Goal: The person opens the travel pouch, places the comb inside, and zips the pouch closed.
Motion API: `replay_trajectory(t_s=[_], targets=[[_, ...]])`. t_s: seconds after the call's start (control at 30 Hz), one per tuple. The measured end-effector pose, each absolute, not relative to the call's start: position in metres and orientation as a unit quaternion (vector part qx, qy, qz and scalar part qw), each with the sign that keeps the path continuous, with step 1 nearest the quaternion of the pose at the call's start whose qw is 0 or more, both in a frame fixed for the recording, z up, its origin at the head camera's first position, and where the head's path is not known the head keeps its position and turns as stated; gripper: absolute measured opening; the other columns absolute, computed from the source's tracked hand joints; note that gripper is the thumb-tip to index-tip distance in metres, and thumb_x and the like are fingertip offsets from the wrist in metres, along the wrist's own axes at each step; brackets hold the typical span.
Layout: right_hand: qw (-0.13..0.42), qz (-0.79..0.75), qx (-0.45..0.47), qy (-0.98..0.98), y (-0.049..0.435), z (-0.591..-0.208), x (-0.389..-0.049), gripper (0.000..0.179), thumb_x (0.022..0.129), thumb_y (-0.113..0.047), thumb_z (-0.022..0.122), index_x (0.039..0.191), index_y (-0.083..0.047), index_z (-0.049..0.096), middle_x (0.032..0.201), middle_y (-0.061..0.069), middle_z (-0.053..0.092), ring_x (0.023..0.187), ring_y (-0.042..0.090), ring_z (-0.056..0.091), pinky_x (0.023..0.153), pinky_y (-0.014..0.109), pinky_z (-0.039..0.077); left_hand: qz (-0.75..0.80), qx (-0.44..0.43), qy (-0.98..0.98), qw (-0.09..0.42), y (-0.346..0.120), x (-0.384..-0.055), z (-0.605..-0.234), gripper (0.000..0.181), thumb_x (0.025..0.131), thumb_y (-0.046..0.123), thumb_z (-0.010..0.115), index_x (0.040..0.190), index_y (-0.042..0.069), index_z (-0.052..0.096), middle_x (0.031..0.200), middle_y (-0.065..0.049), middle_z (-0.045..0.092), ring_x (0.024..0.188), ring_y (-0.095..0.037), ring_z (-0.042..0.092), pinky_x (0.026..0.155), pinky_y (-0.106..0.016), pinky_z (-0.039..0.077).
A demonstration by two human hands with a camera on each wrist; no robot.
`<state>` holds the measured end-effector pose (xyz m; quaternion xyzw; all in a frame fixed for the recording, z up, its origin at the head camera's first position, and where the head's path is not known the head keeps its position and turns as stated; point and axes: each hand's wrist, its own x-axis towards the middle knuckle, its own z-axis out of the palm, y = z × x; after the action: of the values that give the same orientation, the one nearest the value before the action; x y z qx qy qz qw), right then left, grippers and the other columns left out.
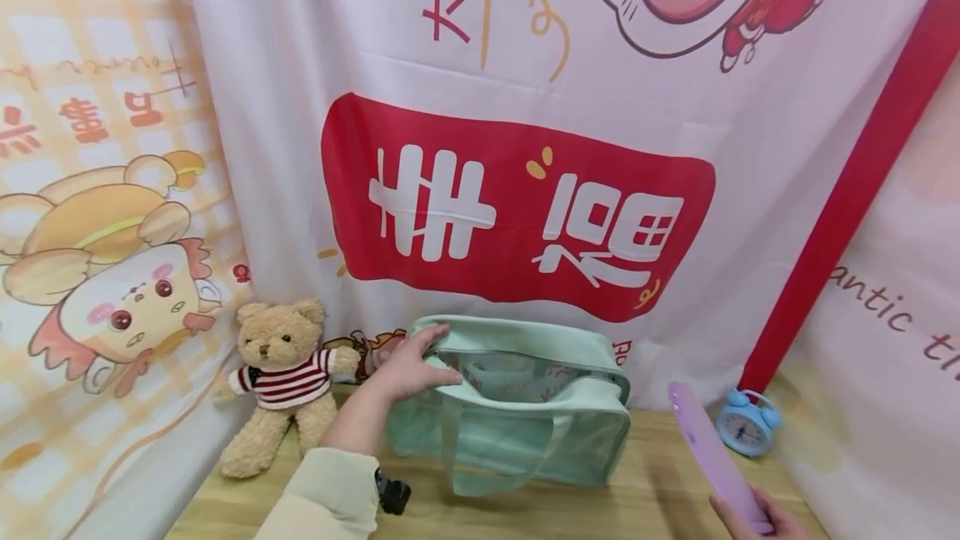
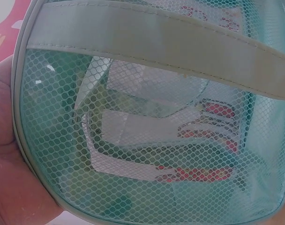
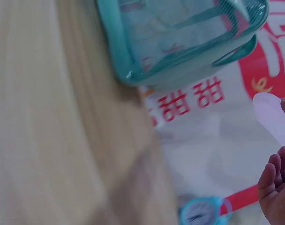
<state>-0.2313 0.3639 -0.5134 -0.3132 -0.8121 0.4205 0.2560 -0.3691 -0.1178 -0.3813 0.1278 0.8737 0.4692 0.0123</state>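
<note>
Spreads left hand (image 1: 405, 367) at the left end of the gaping mint bag (image 1: 517, 333), upright on the wooden counter (image 1: 450, 517); pinches a flat purple item (image 1: 708, 448) in right hand (image 1: 767, 518), apart from the bag. Farther out: seated teddy bear (image 1: 288, 377) left, blue alarm clock (image 1: 745, 430) right.

On the wooden desk (image 1: 626, 515): pale-green mesh-sided bag (image 1: 517, 338), touching left grip (image 1: 411, 367), extending rightward from it; light-brown plush bear (image 1: 288, 390), left of left grip; round blue alarm clock (image 1: 745, 430), beyond right grip (image 1: 778, 522). Long flat purple object (image 1: 708, 444): in right grip.
</note>
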Motion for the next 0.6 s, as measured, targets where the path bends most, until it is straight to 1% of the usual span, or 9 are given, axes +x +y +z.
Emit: replay_trajectory(t_s=[0.03, 0.1, 0.23, 0.3, 0.33, 0.4, 0.47, 0.53, 0.6], targets=[[0.252, 0.425, -0.301, -0.816, 0.360, -0.504, -0.231, 0.069, 0.081, -0.037, 0.092, 0.123, 0.012, 0.070, 0.089, 0.018, 0.074, 0.064, -0.001, 0.052, 0.052, 0.016, 0.043, 0.467, 0.126, 0.875, 0.013, -0.119, -0.368, -0.381, 0.091, 0.084, 0.026, 0.090, 0.162, 0.012, 0.044, 0.163, -0.019, 0.044, 0.143, -0.039, 0.043, 0.111, -0.065, 0.043], [0.242, 0.423, -0.272, -0.830, 0.352, -0.485, -0.230, 0.068, 0.082, -0.034, 0.091, 0.126, 0.013, 0.069, 0.098, 0.024, 0.074, 0.065, 0.001, 0.052, 0.053, 0.018, 0.044, 0.462, 0.124, 0.878, 0.016, -0.122, -0.367, -0.382, 0.093, 0.084, 0.027, 0.090, 0.163, 0.013, 0.043, 0.163, -0.020, 0.043, 0.144, -0.040, 0.042, 0.110, -0.065, 0.043], [0.277, 0.439, -0.220, -0.826, 0.336, -0.459, -0.232, 0.064, 0.083, -0.026, 0.092, 0.131, 0.010, 0.069, 0.120, 0.031, 0.071, 0.074, -0.018, 0.047, 0.061, 0.007, 0.041, 0.461, 0.129, 0.878, 0.019, -0.125, -0.367, -0.382, 0.096, 0.084, 0.029, 0.090, 0.165, 0.014, 0.040, 0.164, -0.021, 0.042, 0.145, -0.041, 0.040, 0.110, -0.064, 0.045], [0.292, 0.458, -0.192, -0.817, 0.328, -0.448, -0.237, 0.062, 0.084, -0.021, 0.092, 0.133, 0.009, 0.068, 0.126, 0.025, 0.071, 0.081, -0.026, 0.044, 0.068, 0.002, 0.041, 0.461, 0.129, 0.878, 0.017, -0.126, -0.367, -0.382, 0.096, 0.084, 0.029, 0.090, 0.165, 0.014, 0.040, 0.164, -0.021, 0.041, 0.145, -0.041, 0.040, 0.110, -0.064, 0.045], [0.293, 0.469, -0.176, -0.814, 0.325, -0.443, -0.239, 0.060, 0.086, -0.019, 0.091, 0.135, 0.008, 0.068, 0.127, 0.019, 0.072, 0.085, -0.027, 0.045, 0.072, 0.001, 0.041, 0.460, 0.131, 0.878, 0.016, -0.126, -0.368, -0.382, 0.096, 0.084, 0.028, 0.090, 0.165, 0.013, 0.040, 0.164, -0.021, 0.041, 0.146, -0.041, 0.040, 0.110, -0.063, 0.045], [0.285, 0.495, -0.147, -0.807, 0.319, -0.434, -0.245, 0.059, 0.088, -0.014, 0.089, 0.138, 0.008, 0.066, 0.125, 0.003, 0.072, 0.092, -0.023, 0.049, 0.076, 0.002, 0.044, 0.459, 0.133, 0.878, 0.014, -0.126, -0.368, -0.382, 0.096, 0.083, 0.029, 0.091, 0.164, 0.013, 0.040, 0.164, -0.021, 0.042, 0.146, -0.041, 0.040, 0.110, -0.063, 0.045], [0.269, 0.515, -0.133, -0.803, 0.313, -0.425, -0.249, 0.060, 0.089, -0.014, 0.088, 0.141, 0.007, 0.063, 0.126, -0.006, 0.066, 0.096, -0.018, 0.052, 0.078, 0.004, 0.048, 0.458, 0.138, 0.878, 0.015, -0.125, -0.369, -0.383, 0.097, 0.084, 0.029, 0.090, 0.165, 0.013, 0.040, 0.164, -0.021, 0.042, 0.146, -0.041, 0.041, 0.110, -0.062, 0.046], [0.249, 0.529, -0.120, -0.802, 0.309, -0.417, -0.253, 0.062, 0.091, -0.015, 0.086, 0.144, 0.005, 0.061, 0.130, -0.001, 0.065, 0.097, -0.012, 0.054, 0.078, 0.006, 0.050, 0.458, 0.144, 0.877, 0.015, -0.122, -0.370, -0.384, 0.097, 0.084, 0.029, 0.091, 0.164, 0.012, 0.040, 0.164, -0.021, 0.042, 0.146, -0.041, 0.041, 0.110, -0.062, 0.046], [0.237, 0.530, -0.105, -0.807, 0.305, -0.409, -0.255, 0.063, 0.092, -0.017, 0.086, 0.146, 0.005, 0.060, 0.137, 0.010, 0.063, 0.096, -0.007, 0.056, 0.076, 0.008, 0.052, 0.462, 0.144, 0.875, 0.014, -0.119, -0.371, -0.385, 0.096, 0.084, 0.028, 0.091, 0.164, 0.012, 0.041, 0.164, -0.019, 0.042, 0.147, -0.039, 0.040, 0.111, -0.062, 0.045]])
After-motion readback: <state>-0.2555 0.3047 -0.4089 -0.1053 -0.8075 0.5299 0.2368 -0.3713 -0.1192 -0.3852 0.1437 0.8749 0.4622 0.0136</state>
